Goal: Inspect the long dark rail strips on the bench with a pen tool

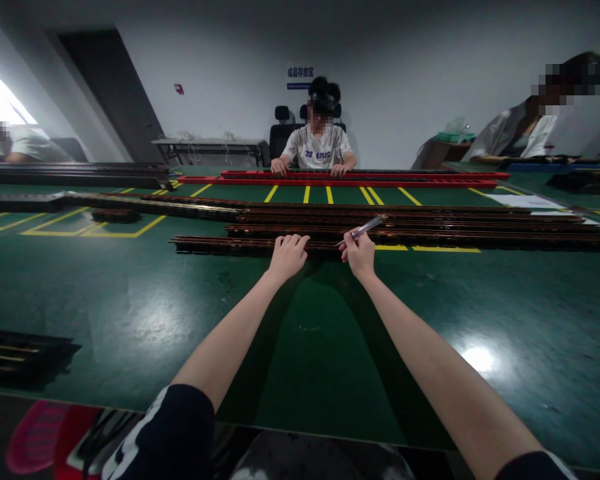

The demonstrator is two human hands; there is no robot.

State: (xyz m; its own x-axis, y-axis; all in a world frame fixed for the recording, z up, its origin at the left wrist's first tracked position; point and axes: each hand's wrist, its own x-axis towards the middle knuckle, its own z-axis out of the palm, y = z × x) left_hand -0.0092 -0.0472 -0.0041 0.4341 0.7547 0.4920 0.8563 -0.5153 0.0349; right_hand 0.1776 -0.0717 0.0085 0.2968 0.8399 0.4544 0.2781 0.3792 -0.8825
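My left hand [289,257] rests on a long dark strip [220,245], fingers curled over its far edge. This strip lies nearest to me, crosswise on the green table. Between the fingers of my right hand [360,253] is a small screwdriver [371,225] with a clear handle. Its thin metal tip points left and down at the strip, close by my left hand; whether it touches cannot be made out. Just beyond lies a bundle of similar dark, copper-edged strips [430,223], reaching far to the right.
The green table [155,300] carries yellow tape lines. More dark strips lie at the near left [25,357] and far left [70,175]. Across the table a person [320,143] has both hands at red rails [405,179]. Other people sit at both sides.
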